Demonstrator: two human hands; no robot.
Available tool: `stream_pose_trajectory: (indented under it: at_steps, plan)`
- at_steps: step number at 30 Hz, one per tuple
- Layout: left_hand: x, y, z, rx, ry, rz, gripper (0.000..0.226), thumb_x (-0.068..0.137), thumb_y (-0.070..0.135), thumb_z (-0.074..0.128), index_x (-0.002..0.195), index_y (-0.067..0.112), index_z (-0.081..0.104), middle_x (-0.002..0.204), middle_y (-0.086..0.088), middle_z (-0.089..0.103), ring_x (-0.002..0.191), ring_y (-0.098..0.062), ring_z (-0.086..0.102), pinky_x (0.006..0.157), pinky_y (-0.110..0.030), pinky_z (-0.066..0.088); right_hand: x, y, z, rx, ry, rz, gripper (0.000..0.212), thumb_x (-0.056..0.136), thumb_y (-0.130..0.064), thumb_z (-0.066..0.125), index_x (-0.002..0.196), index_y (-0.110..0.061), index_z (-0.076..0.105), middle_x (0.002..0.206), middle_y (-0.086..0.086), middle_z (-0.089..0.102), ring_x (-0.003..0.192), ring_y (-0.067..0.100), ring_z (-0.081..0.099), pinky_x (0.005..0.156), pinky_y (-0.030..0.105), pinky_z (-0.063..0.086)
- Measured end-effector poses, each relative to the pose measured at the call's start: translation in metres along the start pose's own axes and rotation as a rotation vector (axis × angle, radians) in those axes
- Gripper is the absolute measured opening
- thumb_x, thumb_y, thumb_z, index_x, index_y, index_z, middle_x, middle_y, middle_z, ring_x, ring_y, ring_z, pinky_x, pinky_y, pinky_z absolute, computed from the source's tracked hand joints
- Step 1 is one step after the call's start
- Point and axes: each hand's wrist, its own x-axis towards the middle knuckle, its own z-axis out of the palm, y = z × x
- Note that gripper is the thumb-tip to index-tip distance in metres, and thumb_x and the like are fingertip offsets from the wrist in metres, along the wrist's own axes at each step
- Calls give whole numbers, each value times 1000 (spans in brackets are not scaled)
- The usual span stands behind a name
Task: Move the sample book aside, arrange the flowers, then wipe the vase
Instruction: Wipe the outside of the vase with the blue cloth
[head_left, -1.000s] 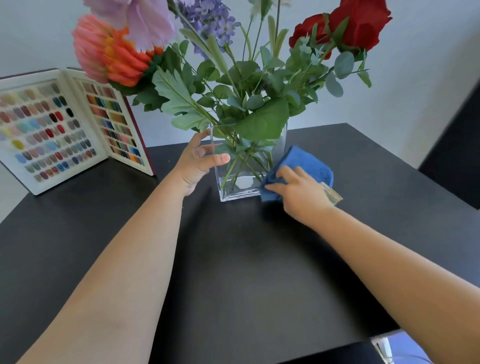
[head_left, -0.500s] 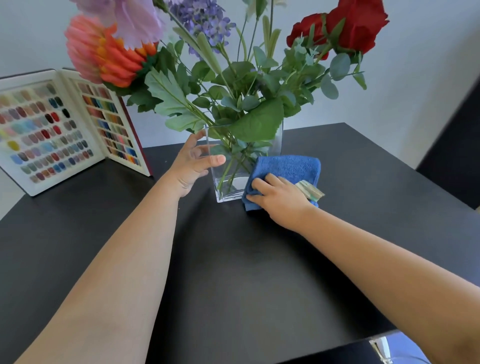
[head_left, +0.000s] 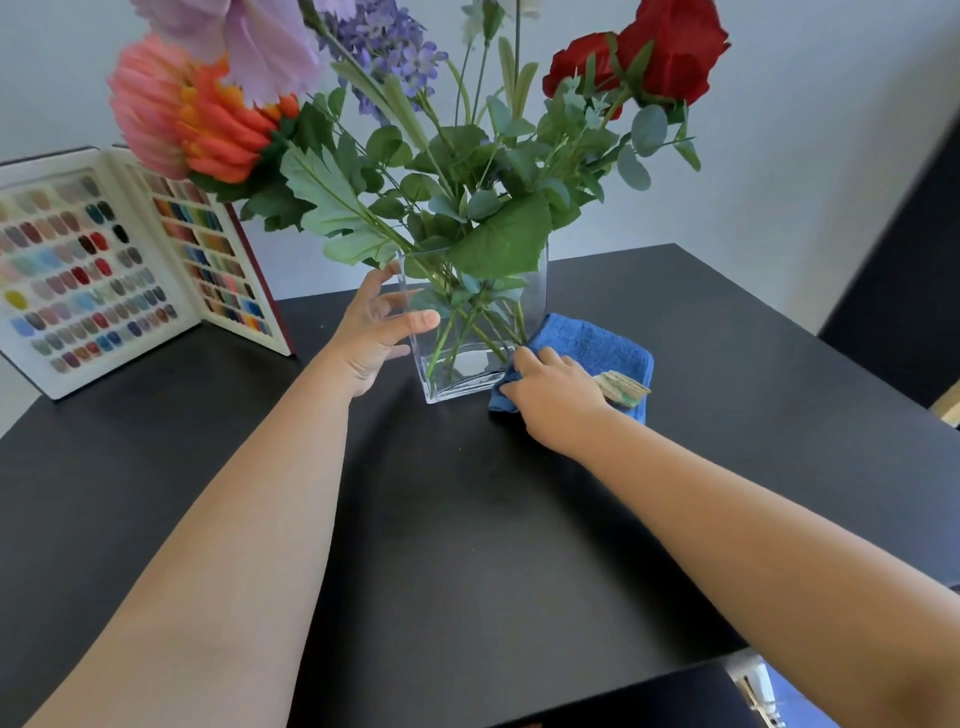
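One vase (head_left: 470, 332), clear glass, square-sided, stands mid-frame on the black worktop (head_left: 467, 545), slightly above centre. Judged rigid, smooth and breakable; top-heavy too, since the flowers (head_left: 415, 130) spread far wider than the base. Best hold looks like the flat side walls below the rim, one hand bracing while the other rubs.

Left hand (head_left: 371, 332): grip spread loosely against the vase's left wall, thumb on the near face, fingers curved round the far edge. Touching, steadying, not clenched.

Right hand (head_left: 553, 392): grip pressing one blue cloth (head_left: 597, 348) at the vase's lower right corner. Cloth is soft, folded, bunched under the fingers; a tag or label shows at its right edge. Whether the cloth meets the glass cannot be told for certain; it lies right against it.

Count of blooms: two red roses upper right, one pink-orange head upper left, one pale purple bloom at the top edge, one lilac spike top centre. Stems and leaves too tangled to count.

One sample book (head_left: 119, 270), open, stands at left of frame, well apart from the vase, with rows of coloured chips too many to count.
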Motion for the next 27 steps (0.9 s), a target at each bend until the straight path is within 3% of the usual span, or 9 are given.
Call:
stream_pose_trajectory:
  at_steps: [4,8,16,22,24,27]
  plan:
    - [1,1,-2,19,1,-2,81,51,37,90,122,43,51,113,3,72,117,-25,62,103,-67,37,-4,8,0,-10,-5,-8,37,92,-15,49,126,-23,60,130,6,41,111,29,43,87,36,39]
    - [2,0,-2,32,3,0,77,51,38,90,117,47,52,118,0,69,117,-25,62,103,-66,37,-10,29,-4,-11,-58,115,39,90,-12,49,126,-24,60,126,6,42,108,29,42,89,37,39]
    - [2,-2,0,-9,-1,6,80,53,36,90,121,45,51,117,1,69,118,-25,61,102,-66,38,4,-17,-4,28,-6,80,28,90,-12,49,114,-12,64,127,10,43,109,30,42,77,35,31]
    - [0,-1,1,-40,-15,7,85,55,33,88,129,41,47,124,-1,67,121,-26,59,101,-67,39,6,-42,-10,116,-31,8,31,88,-9,50,117,-11,61,126,9,42,110,30,43,88,37,38]
    - [0,0,1,-40,-34,-1,80,55,34,88,124,45,49,125,0,66,119,-23,61,100,-63,42,1,-31,-18,186,54,55,40,83,-5,52,122,-12,57,123,9,42,107,30,45,82,37,41]
    - [0,1,0,-47,-68,-10,79,55,37,88,122,48,47,133,-2,60,120,-21,60,94,-52,48,-7,-3,-37,348,425,277,52,82,-1,57,133,-10,55,121,12,48,97,33,52,68,30,40]
